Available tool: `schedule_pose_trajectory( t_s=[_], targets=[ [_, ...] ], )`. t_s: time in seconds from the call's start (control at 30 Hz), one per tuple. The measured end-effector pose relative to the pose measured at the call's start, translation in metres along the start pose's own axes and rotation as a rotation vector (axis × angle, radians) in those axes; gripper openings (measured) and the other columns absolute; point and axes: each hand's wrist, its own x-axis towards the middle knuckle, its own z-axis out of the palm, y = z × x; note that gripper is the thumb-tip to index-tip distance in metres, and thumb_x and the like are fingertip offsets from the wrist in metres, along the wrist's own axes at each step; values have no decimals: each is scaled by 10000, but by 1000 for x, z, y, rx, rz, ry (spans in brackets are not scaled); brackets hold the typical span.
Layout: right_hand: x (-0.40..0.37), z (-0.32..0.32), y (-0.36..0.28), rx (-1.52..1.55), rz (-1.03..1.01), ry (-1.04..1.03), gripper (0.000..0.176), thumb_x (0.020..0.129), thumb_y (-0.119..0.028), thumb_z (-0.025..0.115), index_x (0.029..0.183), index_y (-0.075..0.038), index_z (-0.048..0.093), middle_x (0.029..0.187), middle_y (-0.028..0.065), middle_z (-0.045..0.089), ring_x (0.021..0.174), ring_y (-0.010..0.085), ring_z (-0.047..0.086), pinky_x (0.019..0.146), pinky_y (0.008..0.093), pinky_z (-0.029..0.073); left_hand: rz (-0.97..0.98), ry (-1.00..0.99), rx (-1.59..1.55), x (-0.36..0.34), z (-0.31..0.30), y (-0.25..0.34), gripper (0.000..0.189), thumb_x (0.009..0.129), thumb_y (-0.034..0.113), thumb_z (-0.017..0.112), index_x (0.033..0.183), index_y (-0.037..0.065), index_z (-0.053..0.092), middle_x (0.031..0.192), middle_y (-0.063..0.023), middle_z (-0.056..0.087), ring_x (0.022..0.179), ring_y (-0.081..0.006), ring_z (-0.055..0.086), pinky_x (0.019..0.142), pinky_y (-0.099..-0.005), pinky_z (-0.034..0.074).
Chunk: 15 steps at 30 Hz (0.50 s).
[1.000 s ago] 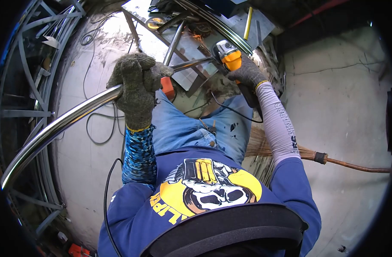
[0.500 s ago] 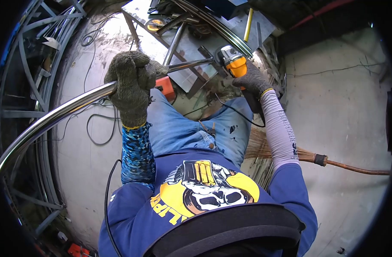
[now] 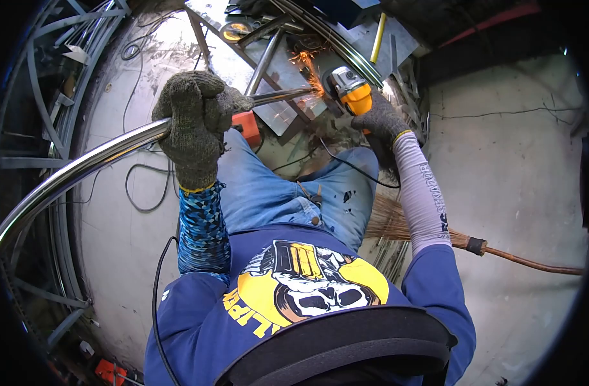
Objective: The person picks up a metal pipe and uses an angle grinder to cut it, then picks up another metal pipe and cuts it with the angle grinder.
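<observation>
My left hand (image 3: 195, 125), in a dark knitted glove, is wrapped round a shiny metal tube (image 3: 95, 157). The tube runs from the lower left through the fist and on to the right. Its right end meets the disc side of a yellow and silver angle grinder (image 3: 352, 91), and orange sparks (image 3: 316, 78) fly up from that spot. My right hand (image 3: 381, 119), also gloved, is closed round the grinder's body. The fingers are partly hidden behind the tool.
Metal sheets and bars (image 3: 278, 116) lie beyond my knees, with a yellow-handled thing (image 3: 378, 38) on top. A red box (image 3: 246, 128) stands by my leg. A broom (image 3: 458, 240) is at the right. Metal frames (image 3: 34, 164) line the left; cables cross the floor.
Sparks have appeared at the tube's right end, where none showed before. My left hand and the tube have shifted slightly left.
</observation>
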Motion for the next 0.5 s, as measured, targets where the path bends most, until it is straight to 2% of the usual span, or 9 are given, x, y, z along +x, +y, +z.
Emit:
schedule_pose_trajectory(
  t_s=[0.03,0.17,0.23,0.27,0.47,0.5],
  targets=[
    [0,-3,-4,-2,33,-20,752,637,-202,829,1321,-39,562,1150,153,698,1043,291,683,939,404,545,3,-49,-61,1,-2,0,344,1086,271,567,1009,-41,688,601,-57,542,449,-84,412,412,-256,320],
    [6,-3,1,11,50,-34,759,637,-214,832,1327,-47,565,1145,152,704,1038,289,686,943,402,545,6,-20,-51,0,-4,-3,336,1079,266,580,1009,-44,688,619,-54,549,445,-73,395,404,-253,328],
    [13,-3,3,-6,41,-41,814,609,-244,848,1346,-57,555,1162,161,703,1057,310,689,964,406,542,24,34,27,-1,-3,-6,355,1079,323,570,1018,-13,665,548,22,406,417,-50,290,364,-244,254],
    [15,-3,2,-22,32,-46,870,582,-273,864,1365,-66,544,1179,170,701,1076,331,691,985,411,540,22,34,28,-1,-2,-5,355,1079,323,570,1018,-13,665,548,22,406,417,-50,290,364,-244,254],
    [26,-1,-2,-36,39,-66,860,589,-289,858,1357,-57,551,1159,174,698,1060,323,694,963,412,549,13,18,46,-1,-3,-3,368,1083,331,562,1007,-13,667,547,35,392,416,-50,274,373,-241,265],
    [26,3,2,-35,39,-62,860,589,-289,858,1357,-57,551,1159,174,698,1060,323,694,963,412,549,-8,16,-14,-1,-5,-2,355,1072,305,589,1000,-32,676,594,-7,474,436,-57,340,387,-247,296]
  ],
)
